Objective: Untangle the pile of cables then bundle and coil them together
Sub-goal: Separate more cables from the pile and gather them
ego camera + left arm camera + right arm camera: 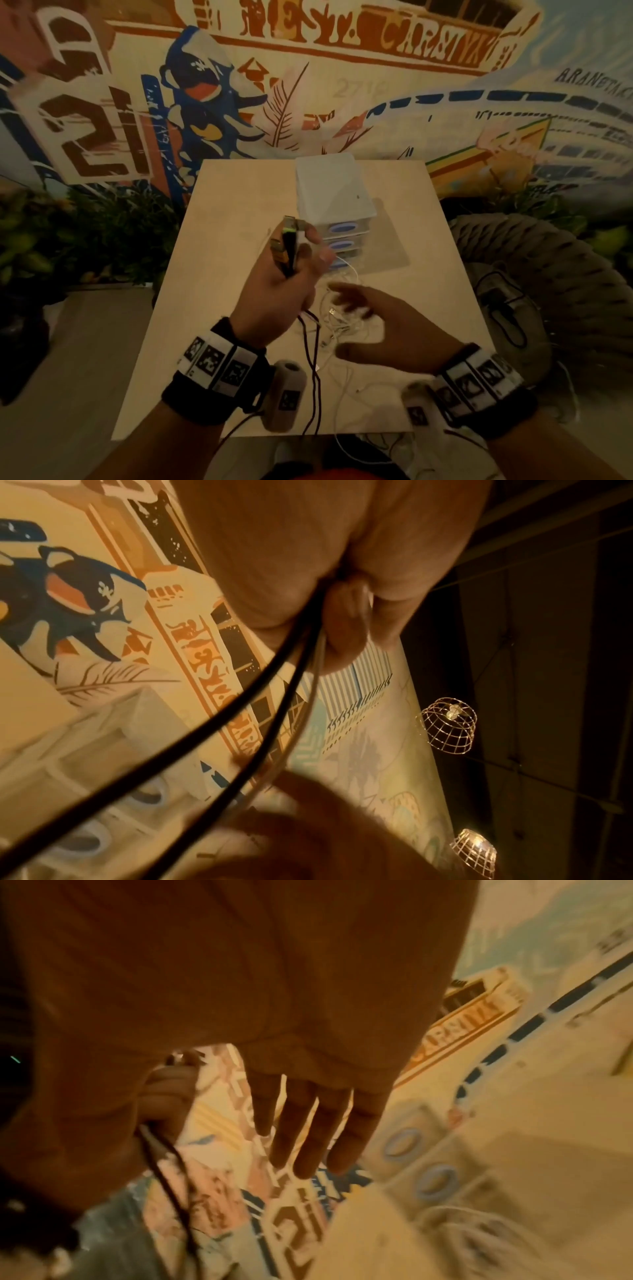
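At centre frame the left hand [274, 277] is closed round 3 or so plug ends [287, 240], their dark cables [313, 373] trailing down to the table [219, 240]. Lower right, the right hand [387, 329] hovers with fingers spread, holding nothing, over the white cables [337, 322] lying tangled. Judging by that, gathering has begun; untangling and coiling remain.

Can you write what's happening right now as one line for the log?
left hand: grips connector ends of dark cables | right hand: open, blurred, over white cables on table
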Demonstrator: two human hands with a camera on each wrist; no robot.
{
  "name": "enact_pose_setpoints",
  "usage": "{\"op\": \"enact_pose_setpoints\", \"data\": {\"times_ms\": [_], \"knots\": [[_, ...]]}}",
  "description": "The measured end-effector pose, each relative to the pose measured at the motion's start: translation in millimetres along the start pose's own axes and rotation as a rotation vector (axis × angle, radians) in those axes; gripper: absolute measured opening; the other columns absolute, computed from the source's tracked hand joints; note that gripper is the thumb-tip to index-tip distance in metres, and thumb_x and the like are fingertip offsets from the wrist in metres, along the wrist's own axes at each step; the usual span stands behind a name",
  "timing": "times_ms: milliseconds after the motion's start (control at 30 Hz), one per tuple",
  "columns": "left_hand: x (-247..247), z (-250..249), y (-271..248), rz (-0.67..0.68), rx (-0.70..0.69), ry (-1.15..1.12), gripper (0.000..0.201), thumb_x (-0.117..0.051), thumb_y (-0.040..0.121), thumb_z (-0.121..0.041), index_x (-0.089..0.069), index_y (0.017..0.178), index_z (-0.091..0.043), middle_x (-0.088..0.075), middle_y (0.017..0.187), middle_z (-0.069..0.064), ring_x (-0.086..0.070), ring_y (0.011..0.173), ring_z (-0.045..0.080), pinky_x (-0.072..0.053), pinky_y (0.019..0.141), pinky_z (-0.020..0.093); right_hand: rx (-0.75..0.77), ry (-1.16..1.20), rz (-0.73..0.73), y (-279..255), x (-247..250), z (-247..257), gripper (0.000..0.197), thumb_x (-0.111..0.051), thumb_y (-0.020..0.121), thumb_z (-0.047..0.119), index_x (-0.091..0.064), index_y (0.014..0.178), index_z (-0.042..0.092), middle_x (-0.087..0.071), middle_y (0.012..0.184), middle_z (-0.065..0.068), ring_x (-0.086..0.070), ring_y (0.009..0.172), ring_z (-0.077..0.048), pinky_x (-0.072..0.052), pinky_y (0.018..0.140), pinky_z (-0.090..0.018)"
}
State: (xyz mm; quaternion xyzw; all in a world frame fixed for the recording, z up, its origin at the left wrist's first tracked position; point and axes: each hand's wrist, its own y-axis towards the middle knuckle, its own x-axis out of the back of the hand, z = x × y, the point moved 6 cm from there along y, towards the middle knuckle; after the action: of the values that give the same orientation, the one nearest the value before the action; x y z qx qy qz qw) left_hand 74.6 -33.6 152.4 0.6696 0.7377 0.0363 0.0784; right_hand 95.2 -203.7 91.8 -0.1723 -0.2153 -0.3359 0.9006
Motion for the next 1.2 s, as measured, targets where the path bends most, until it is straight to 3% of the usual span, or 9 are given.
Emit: {"op": "enact_pose_setpoints", "data": {"times_ms": [100,167,233,333,500,700,900,1067,1200], "knots": [[-15.8,-5.7,-3.6,0.022,-0.03,0.072,0.012,-0.055,0.1,-0.004,-0.057,0.11,-0.011,-0.048,0.054,-0.014,-0.041,0.045,0.008,-0.037,0.049,0.021,0.043,0.198,0.111,32.2,-24.4,32.0,0.037,-0.079,0.086,0.034,-0.06,0.112,0.052,-0.069,0.109,0.023,-0.064,0.108,-0.001,-0.05,0.1,-0.03],[-16.0,-5.5,-4.0,-0.011,0.023,0.078,0.014,-0.053,0.102,-0.007,-0.065,0.109,-0.01,-0.05,0.049,-0.013,-0.035,0.043,0.011,-0.035,0.048,0.023,0.01,0.22,0.228,39.9,-50.4,33.5,0.01,-0.066,0.096,0.029,-0.067,0.092,0.038,-0.069,0.08,0.015,-0.067,0.081,-0.01,-0.055,0.084,-0.031],[-7.1,-4.6,-3.6,-0.036,0.053,-0.042,0.021,-0.05,0.103,-0.016,-0.068,0.109,-0.007,-0.037,0.049,-0.008,-0.027,0.043,0.014,-0.033,0.048,0.024,-0.033,0.216,0.244,40.2,-69.9,21.4,0.026,-0.055,0.101,0.043,-0.069,0.082,0.03,-0.059,0.065,0.009,-0.054,0.061,-0.012,-0.048,0.065,-0.028],[17.7,-1.1,-3.4,-0.107,0.065,-0.2,0.026,-0.042,0.105,-0.021,-0.065,0.112,-0.012,-0.021,0.058,0.003,-0.016,0.046,0.014,-0.026,0.045,0.022,-0.185,0.331,0.193,31.7,-86.5,-20.3,0.044,-0.053,0.095,0.062,-0.06,0.063,0.031,-0.05,0.06,0.009,-0.046,0.055,-0.012,-0.041,0.06,-0.031],[40.3,6.1,-8.4,-0.175,0.07,-0.247,0.024,-0.036,0.108,-0.022,-0.059,0.107,-0.015,-0.025,0.064,0.003,-0.017,0.046,0.01,-0.021,0.044,0.018,-0.346,0.071,0.245,3.2,-94.7,-104.3,0.049,-0.053,0.092,0.065,-0.057,0.075,0.02,-0.047,0.062,0.005,-0.047,0.058,-0.009,-0.041,0.062,-0.025],[67.6,-6.3,-6.3,-0.266,0.058,-0.308,0.032,-0.033,0.108,-0.034,-0.059,0.096,-0.019,-0.027,0.054,-0.006,-0.013,0.044,0.011,-0.015,0.041,0.02,-0.654,-0.071,0.38,-63.5,-99.0,-190.0,0.048,-0.052,0.095,0.063,-0.053,0.065,0.025,-0.056,0.064,0.009,-0.053,0.057,0.0,-0.041,0.061,-0.013],[84.4,-14.9,-6.6,-0.364,-0.004,-0.176,0.041,-0.03,0.108,-0.038,-0.055,0.086,-0.015,-0.047,0.045,0.003,-0.043,0.036,0.019,-0.055,0.049,0.034,-0.821,0.004,0.35,-113.1,-80.5,-216.8,0.038,-0.058,0.093,0.059,-0.062,0.068,0.031,-0.058,0.049,0.016,-0.053,0.051,0.007,-0.041,0.06,-0.009],[86.5,-14.5,-6.0,-0.327,0.019,-0.246,0.041,-0.028,0.109,-0.042,-0.051,0.084,-0.02,-0.029,0.052,0.001,-0.021,0.036,0.014,-0.025,0.04,0.017,-0.917,-0.097,0.292,-158.7,-60.8,-255.8,0.047,-0.059,0.081,0.074,-0.078,0.087,0.032,-0.075,0.082,0.011,-0.068,0.086,-0.004,-0.049,0.079,-0.016],[70.4,-10.9,-8.3,-0.259,0.072,-0.263,0.039,-0.031,0.108,-0.043,-0.049,0.082,-0.021,-0.025,0.052,-0.001,-0.015,0.039,0.013,-0.02,0.04,0.017,-0.895,-0.216,0.403,-169.7,-56.1,-239.7,0.045,-0.061,0.068,0.08,-0.067,0.093,0.043,-0.068,0.099,0.018,-0.062,0.099,-0.001,-0.043,0.086,-0.015]]}}
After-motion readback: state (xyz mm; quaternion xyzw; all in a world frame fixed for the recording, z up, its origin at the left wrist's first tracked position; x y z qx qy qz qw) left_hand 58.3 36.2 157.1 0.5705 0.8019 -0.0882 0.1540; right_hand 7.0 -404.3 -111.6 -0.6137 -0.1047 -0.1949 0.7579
